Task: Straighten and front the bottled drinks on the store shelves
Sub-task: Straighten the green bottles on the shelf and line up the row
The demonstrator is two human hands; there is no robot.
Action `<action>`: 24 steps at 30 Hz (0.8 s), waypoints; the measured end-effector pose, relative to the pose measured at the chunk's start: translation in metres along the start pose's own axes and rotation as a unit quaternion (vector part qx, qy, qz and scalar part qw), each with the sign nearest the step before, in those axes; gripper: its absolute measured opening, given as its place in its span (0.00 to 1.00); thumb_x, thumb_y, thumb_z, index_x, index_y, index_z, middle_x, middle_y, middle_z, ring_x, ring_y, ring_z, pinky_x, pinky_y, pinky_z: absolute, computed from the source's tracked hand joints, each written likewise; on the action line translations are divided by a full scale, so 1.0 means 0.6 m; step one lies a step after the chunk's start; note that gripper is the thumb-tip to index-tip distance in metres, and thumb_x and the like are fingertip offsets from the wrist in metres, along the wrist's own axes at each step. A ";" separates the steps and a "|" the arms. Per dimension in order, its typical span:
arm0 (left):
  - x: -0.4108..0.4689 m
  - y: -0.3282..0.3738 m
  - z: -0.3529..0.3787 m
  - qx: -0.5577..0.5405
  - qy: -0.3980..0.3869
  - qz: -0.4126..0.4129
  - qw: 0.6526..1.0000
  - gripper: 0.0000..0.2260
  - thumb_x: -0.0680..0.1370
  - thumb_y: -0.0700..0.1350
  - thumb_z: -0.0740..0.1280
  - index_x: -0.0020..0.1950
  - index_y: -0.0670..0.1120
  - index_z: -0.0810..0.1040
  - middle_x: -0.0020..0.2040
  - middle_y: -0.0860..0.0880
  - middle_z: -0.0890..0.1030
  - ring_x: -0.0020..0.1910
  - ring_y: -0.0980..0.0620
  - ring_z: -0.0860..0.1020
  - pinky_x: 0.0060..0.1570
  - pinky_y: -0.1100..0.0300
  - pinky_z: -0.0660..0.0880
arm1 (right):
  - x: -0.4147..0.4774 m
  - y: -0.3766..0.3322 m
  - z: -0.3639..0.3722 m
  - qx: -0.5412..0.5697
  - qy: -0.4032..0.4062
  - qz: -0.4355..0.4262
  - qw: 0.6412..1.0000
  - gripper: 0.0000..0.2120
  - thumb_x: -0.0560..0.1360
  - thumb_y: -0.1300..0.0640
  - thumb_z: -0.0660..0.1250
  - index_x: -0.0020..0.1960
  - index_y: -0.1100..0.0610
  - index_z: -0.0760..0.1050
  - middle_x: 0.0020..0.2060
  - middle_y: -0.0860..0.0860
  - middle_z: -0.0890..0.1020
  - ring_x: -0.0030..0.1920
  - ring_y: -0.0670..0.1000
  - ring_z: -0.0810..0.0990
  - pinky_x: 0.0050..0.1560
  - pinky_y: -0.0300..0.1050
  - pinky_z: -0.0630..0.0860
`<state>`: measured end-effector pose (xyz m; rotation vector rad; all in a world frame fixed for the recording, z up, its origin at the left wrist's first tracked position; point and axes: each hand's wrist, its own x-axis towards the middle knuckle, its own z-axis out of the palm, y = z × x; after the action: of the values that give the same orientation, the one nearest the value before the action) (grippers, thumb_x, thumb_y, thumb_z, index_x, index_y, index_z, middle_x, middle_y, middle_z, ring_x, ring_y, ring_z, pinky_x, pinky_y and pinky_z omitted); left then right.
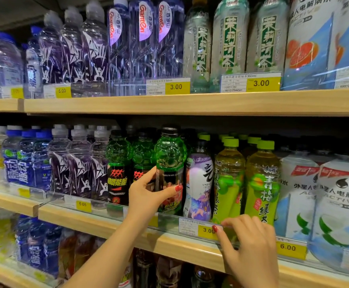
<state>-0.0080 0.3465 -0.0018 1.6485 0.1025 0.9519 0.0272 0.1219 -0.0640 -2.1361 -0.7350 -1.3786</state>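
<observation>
1. A store aisle seen close up: three light wooden shelves packed with bottled drinks, each with a clear plastic rail along its front edge holding yellow price tags.
2. The top shelf [190,102] carries clear purple-tinted water bottles on the left, pale green tea bottles [229,42] in the middle and large white electrolyte drinks at far right.
3. The middle shelf [99,222] runs from blue-labelled bottles on the left through purple ones and dark green bottles to yellow-green tea bottles [260,183] and big white bottles at right.
4. The left hand [148,196] is wrapped around the label of a green bottle with a black cap [170,154], standing upright at the front of the middle shelf, beside two matching bottles.
5. The right hand [250,244] rests with loosely curled fingers on the plastic rail, a fingertip touching a yellow price tag [205,231] marked 3.00; it grips nothing.
6. The bottom shelf shows only dim, blurred bottle tops.
</observation>
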 end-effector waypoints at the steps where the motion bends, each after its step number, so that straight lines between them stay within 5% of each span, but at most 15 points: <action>1: 0.004 0.000 0.001 0.021 -0.004 -0.005 1.000 0.47 0.51 0.60 0.78 0.69 0.49 0.74 0.56 0.65 0.75 0.61 0.60 0.71 0.60 0.61 0.68 | 0.000 0.000 -0.001 0.000 0.000 -0.001 1.000 0.15 0.72 0.43 0.61 0.39 0.51 0.80 0.33 0.45 0.77 0.34 0.51 0.75 0.41 0.44 0.60; 5: 0.008 -0.011 0.002 0.075 -0.024 -0.016 0.997 0.39 0.60 0.54 0.81 0.69 0.46 0.74 0.65 0.52 0.77 0.61 0.59 0.72 0.63 0.58 0.70 | -0.001 0.003 -0.001 0.005 -0.003 -0.007 1.000 0.15 0.72 0.43 0.61 0.40 0.51 0.80 0.34 0.45 0.77 0.35 0.51 0.76 0.42 0.43 0.60; 11: -0.009 -0.027 0.003 0.105 -0.041 0.013 0.994 0.36 0.71 0.51 0.74 0.75 0.48 0.64 0.71 0.55 0.69 0.69 0.53 0.69 0.63 0.65 0.66 | -0.003 0.006 -0.001 0.009 -0.006 -0.013 1.000 0.14 0.72 0.43 0.62 0.40 0.51 0.81 0.34 0.45 0.78 0.35 0.51 0.76 0.43 0.44 0.61; 14: -0.025 -0.032 0.003 0.108 -0.019 0.077 0.991 0.31 0.73 0.46 0.73 0.73 0.53 0.63 0.65 0.67 0.66 0.67 0.59 0.68 0.56 0.81 0.63 | -0.002 0.006 0.000 0.006 -0.003 -0.017 1.000 0.14 0.72 0.43 0.62 0.40 0.51 0.81 0.34 0.46 0.78 0.35 0.51 0.76 0.42 0.43 0.60; 18: -0.042 -0.040 0.010 0.094 0.082 0.186 0.975 0.22 0.70 0.47 0.73 0.63 0.53 0.75 0.58 0.59 0.77 0.58 0.60 0.77 0.55 0.71 0.75 | -0.003 0.009 0.002 0.010 0.005 -0.026 1.000 0.16 0.74 0.42 0.60 0.40 0.51 0.81 0.34 0.45 0.78 0.35 0.50 0.75 0.42 0.41 0.58; 24: -0.040 -0.056 0.007 0.097 0.088 0.140 0.981 0.23 0.67 0.42 0.78 0.59 0.56 0.77 0.53 0.57 0.79 0.54 0.61 0.78 0.51 0.73 0.76 | -0.001 0.006 0.001 0.012 0.005 -0.030 0.999 0.18 0.75 0.42 0.58 0.40 0.51 0.81 0.34 0.46 0.78 0.35 0.50 0.75 0.43 0.41 0.57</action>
<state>-0.0078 0.3413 -0.0431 1.7845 0.0853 1.3380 0.0298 0.1194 -0.0652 -2.1026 -0.8148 -1.4031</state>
